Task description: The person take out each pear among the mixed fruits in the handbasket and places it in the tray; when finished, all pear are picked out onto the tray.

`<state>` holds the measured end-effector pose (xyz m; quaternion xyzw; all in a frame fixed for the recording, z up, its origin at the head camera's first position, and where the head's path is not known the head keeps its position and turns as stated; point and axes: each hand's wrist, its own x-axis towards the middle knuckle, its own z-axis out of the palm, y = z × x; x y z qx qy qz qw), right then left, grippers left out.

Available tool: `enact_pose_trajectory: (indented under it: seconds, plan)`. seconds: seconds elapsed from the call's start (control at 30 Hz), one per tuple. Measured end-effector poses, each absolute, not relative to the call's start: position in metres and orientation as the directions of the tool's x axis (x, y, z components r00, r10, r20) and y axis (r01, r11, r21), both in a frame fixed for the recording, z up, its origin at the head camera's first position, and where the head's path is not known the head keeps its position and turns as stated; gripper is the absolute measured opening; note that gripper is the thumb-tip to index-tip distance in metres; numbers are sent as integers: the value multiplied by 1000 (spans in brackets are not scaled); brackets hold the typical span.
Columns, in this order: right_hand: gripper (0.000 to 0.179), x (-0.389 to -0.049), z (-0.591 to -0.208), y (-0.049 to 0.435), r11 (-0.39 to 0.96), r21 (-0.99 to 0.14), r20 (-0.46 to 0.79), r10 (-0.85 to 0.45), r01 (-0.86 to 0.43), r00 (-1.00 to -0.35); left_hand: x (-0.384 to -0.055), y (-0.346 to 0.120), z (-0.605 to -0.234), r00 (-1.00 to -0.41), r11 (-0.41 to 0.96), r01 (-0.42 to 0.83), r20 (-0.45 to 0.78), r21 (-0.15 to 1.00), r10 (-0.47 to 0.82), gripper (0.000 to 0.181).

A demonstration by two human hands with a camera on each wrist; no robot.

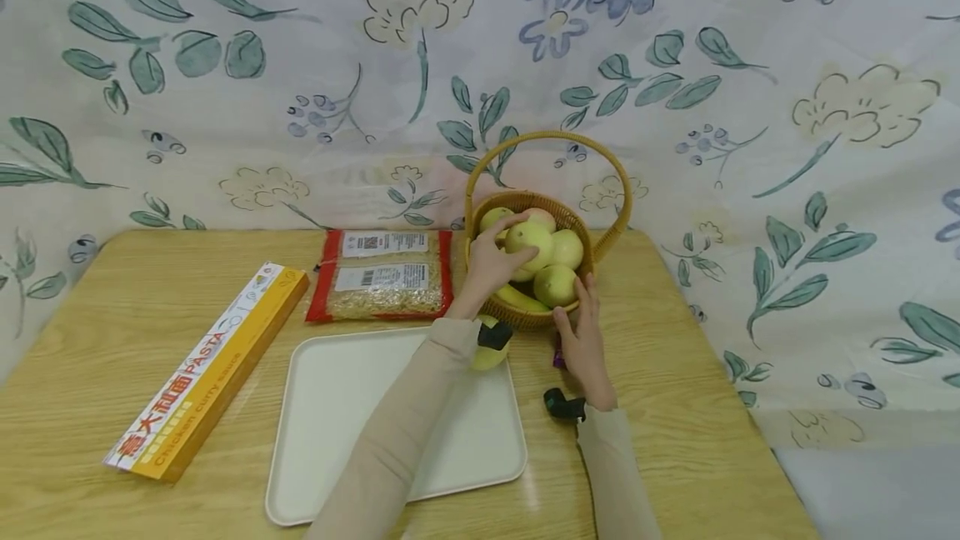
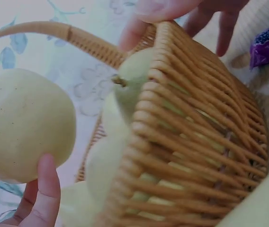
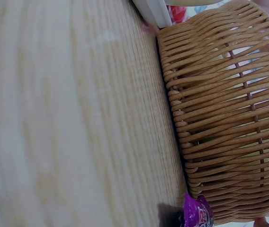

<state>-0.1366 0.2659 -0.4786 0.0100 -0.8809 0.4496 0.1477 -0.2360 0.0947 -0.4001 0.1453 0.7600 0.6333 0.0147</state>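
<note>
My left hand (image 1: 491, 269) holds a round, pale green pear (image 1: 528, 244) over the wicker basket (image 1: 528, 321). In the left wrist view the held pear (image 2: 25, 125) sits on the fingertips, apart from the basket's rim. At the front right of the basket, my right hand (image 1: 587, 348) grips the rim, one fingertip inside it and other fingers (image 2: 227, 28) outside. Several pears (image 1: 557, 284), a yellow banana (image 1: 516, 298) and a pinkish fruit (image 1: 542, 218) lie in the basket. Another pear (image 1: 491, 357) lies at the tray's upper right corner, partly hidden by my left wrist.
A white tray (image 1: 337, 407) lies in front of the basket. Behind the tray is a red-edged clear food bag (image 1: 382, 277), and to the left a yellow pasta box (image 1: 213, 369). A small purple packet (image 3: 198, 212) stands beside the basket. The basket's arched handle (image 1: 551, 136) rises high.
</note>
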Motion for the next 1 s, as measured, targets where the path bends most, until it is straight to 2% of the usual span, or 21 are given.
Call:
enact_pose_trajectory:
  seconds: [0.33,0.6,0.83,1.0]
  plan:
    - [61,-138,-480,267,598,-786,272,105,-158,-957,-220,61,-387,-946,120,214,175,969,275,47]
    - [61,-139,-478,268,597,-788,267,108,-152,-958,-207,25,-391,-950,151,178,130,972,283,49]
    - [60,-140,-483,269,602,-783,271,103,-157,-957,-198,-9,-402,-980,177,49,13,983,200,47]
    - [60,-139,-484,269,595,-787,276,101,-164,-956,-194,-34,-408,-978,245,59,7,968,210,48]
